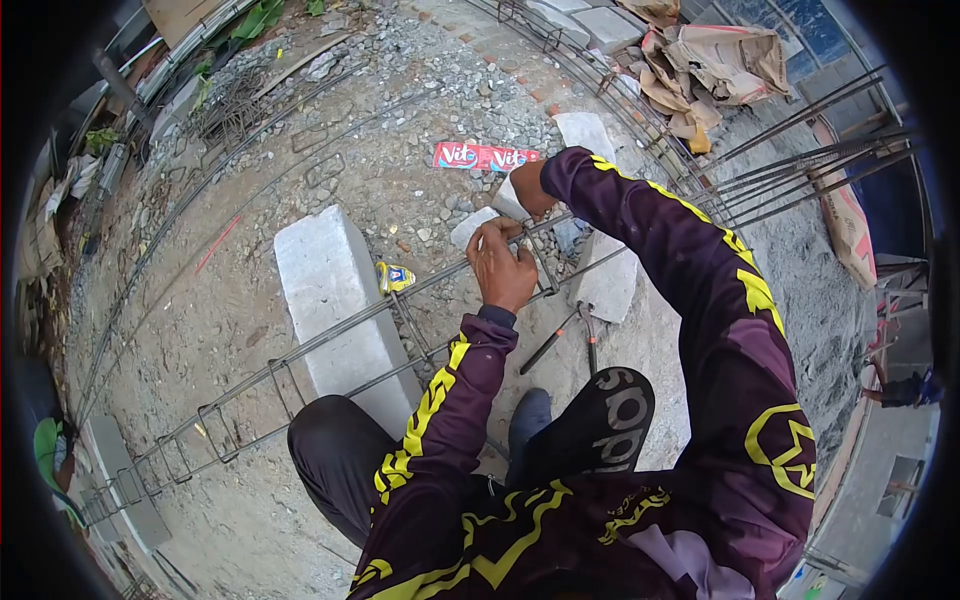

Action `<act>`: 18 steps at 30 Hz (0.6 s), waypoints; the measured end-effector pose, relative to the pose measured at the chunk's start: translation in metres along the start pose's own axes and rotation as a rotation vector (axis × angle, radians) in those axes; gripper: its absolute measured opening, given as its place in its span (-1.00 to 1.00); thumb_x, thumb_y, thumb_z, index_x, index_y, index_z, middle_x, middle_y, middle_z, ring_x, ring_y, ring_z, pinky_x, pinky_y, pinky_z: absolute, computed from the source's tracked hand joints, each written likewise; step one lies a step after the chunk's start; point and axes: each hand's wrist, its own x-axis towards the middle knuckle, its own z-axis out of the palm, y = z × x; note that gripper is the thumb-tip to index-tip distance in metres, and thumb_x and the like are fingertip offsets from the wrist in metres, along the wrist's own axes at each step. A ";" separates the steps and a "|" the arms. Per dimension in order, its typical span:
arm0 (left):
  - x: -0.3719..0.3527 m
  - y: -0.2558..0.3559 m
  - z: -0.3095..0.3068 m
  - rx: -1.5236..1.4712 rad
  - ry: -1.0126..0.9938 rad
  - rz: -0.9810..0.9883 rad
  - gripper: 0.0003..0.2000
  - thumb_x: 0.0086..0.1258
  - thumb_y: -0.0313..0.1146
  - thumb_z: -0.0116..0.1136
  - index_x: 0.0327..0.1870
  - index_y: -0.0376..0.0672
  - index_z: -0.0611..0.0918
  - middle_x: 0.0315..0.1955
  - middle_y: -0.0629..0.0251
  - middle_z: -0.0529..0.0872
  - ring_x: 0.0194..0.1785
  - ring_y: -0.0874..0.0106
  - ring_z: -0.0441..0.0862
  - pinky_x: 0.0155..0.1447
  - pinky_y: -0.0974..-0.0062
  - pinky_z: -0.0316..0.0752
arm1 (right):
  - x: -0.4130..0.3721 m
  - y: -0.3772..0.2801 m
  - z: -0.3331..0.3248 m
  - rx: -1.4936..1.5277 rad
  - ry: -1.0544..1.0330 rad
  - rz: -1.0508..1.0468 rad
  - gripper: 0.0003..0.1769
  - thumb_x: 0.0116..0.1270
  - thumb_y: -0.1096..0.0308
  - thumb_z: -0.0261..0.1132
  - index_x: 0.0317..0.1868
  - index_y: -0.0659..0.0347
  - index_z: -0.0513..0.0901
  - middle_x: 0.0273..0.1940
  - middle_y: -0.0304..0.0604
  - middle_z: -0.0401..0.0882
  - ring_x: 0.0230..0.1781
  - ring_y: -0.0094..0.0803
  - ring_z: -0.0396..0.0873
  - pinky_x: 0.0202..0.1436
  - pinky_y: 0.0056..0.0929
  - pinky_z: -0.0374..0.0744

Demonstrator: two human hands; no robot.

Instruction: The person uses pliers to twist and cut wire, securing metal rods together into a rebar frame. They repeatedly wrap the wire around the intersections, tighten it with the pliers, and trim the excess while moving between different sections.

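A long rebar cage (345, 324), steel bars with square stirrups, runs diagonally across the view and lies over a pale concrete block (322, 262). My left hand (503, 268) is closed at its upper bar, fingers bent around the steel beside a stirrup (541, 262). Just beyond it, my right hand (535, 192) reaches down at the same bar, its fingers mostly hidden by the wrist and sleeve. Pincers with dark and red handles (591, 340) lie on the ground below the cage, their head near another concrete block (607, 280).
A red "Vit" wrapper (480, 157) lies on the gravel, and a yellow packet (396, 278) sits beside the large block. Torn paper sacks (715, 65) are at the upper right. Several loose bars (800, 165) extend rightward. Another block (125, 480) supports the cage's left end.
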 end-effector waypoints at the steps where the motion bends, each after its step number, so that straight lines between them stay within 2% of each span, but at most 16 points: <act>1: -0.001 -0.001 0.000 0.009 -0.002 0.006 -0.60 0.09 -0.58 0.14 -0.02 -0.20 0.36 -0.16 0.17 0.73 0.09 0.25 0.60 0.40 0.18 0.00 | 0.000 -0.003 -0.003 -0.029 -0.064 -0.005 -0.65 0.06 0.12 0.53 -0.37 0.29 0.78 -0.44 -0.12 0.74 -0.39 -0.27 0.69 -0.27 -0.28 0.61; 2: 0.000 -0.003 0.001 0.017 -0.004 0.012 -0.60 0.08 -0.58 0.15 -0.02 -0.20 0.36 -0.15 0.17 0.73 0.10 0.25 0.59 0.40 0.19 -0.01 | 0.000 -0.006 -0.006 -0.059 -0.128 -0.010 -0.62 0.07 0.09 0.52 -0.37 0.30 0.78 -0.43 -0.13 0.74 -0.38 -0.27 0.70 -0.26 -0.29 0.61; 3: 0.001 -0.002 0.000 0.023 -0.005 0.017 -0.59 0.07 -0.57 0.15 -0.02 -0.20 0.36 -0.15 0.18 0.73 0.11 0.25 0.59 0.41 0.19 -0.01 | -0.003 -0.010 -0.011 -0.039 -0.150 -0.054 -0.68 0.05 0.17 0.53 -0.48 0.30 0.75 -0.52 -0.13 0.68 -0.50 -0.30 0.64 -0.43 -0.26 0.57; 5: 0.003 -0.001 -0.001 0.029 -0.005 0.008 -0.60 0.06 -0.57 0.15 -0.03 -0.20 0.37 -0.14 0.18 0.74 0.12 0.26 0.58 0.42 0.19 -0.03 | -0.013 -0.012 -0.021 0.172 -0.113 0.019 -0.72 0.03 0.22 0.53 -0.56 0.28 0.71 -0.59 -0.17 0.61 -0.59 -0.33 0.57 -0.54 -0.26 0.51; 6: 0.003 0.000 -0.001 0.030 -0.014 0.004 -0.60 0.05 -0.57 0.15 -0.04 -0.20 0.38 -0.14 0.18 0.74 0.13 0.26 0.58 0.42 0.19 -0.03 | -0.019 -0.009 -0.023 0.252 -0.054 0.025 -0.72 0.03 0.22 0.53 -0.53 0.28 0.71 -0.56 -0.16 0.61 -0.56 -0.32 0.58 -0.51 -0.26 0.51; 9: 0.007 -0.001 -0.002 0.046 -0.014 -0.001 -0.62 0.05 -0.54 0.15 -0.05 -0.20 0.41 -0.14 0.18 0.74 0.11 0.27 0.60 0.44 0.20 -0.04 | -0.040 -0.007 -0.016 0.402 0.343 -0.001 -0.71 0.05 0.20 0.52 -0.45 0.28 0.71 -0.50 -0.12 0.64 -0.49 -0.28 0.60 -0.42 -0.27 0.53; 11: 0.008 -0.005 0.001 0.059 -0.023 0.024 -0.63 0.05 -0.53 0.16 -0.07 -0.21 0.41 -0.17 0.18 0.70 0.05 0.25 0.60 0.44 0.18 -0.03 | -0.062 -0.014 0.000 0.454 0.797 -0.035 -0.69 0.06 0.19 0.52 -0.40 0.28 0.71 -0.46 -0.10 0.65 -0.44 -0.26 0.62 -0.37 -0.27 0.54; 13: 0.003 -0.008 -0.001 0.056 -0.040 0.045 -0.66 0.08 -0.52 0.16 -0.08 -0.24 0.42 -0.18 0.16 0.67 0.00 0.20 0.60 0.43 0.17 0.03 | -0.096 -0.030 0.032 0.565 1.189 -0.007 -0.68 0.08 0.18 0.51 -0.34 0.28 0.71 -0.41 -0.08 0.66 -0.39 -0.24 0.63 -0.31 -0.27 0.55; 15: 0.005 -0.003 -0.008 0.044 -0.061 0.050 -0.69 0.12 -0.53 0.15 -0.08 -0.25 0.48 -0.15 0.13 0.67 0.01 0.16 0.60 0.39 0.17 0.15 | -0.131 -0.046 0.089 0.754 1.396 0.127 -0.66 0.09 0.17 0.51 -0.29 0.28 0.71 -0.37 -0.06 0.68 -0.34 -0.22 0.65 -0.25 -0.27 0.56; 17: 0.003 0.012 -0.012 -0.162 0.072 -0.023 -0.74 0.17 -0.55 0.13 -0.08 -0.27 0.53 -0.13 0.10 0.68 0.02 0.13 0.60 0.31 0.18 0.29 | -0.149 -0.067 0.173 1.005 1.424 0.386 -0.63 0.10 0.16 0.50 -0.23 0.29 0.71 -0.33 -0.04 0.69 -0.29 -0.20 0.66 -0.19 -0.27 0.57; 18: 0.004 0.021 -0.014 -0.264 0.138 -0.050 -0.76 0.20 -0.56 0.12 -0.09 -0.28 0.55 -0.13 0.08 0.68 0.03 0.12 0.61 0.27 0.19 0.35 | -0.147 -0.082 0.221 1.141 1.353 0.549 -0.62 0.11 0.15 0.50 -0.21 0.29 0.71 -0.31 -0.03 0.70 -0.26 -0.18 0.67 -0.16 -0.27 0.57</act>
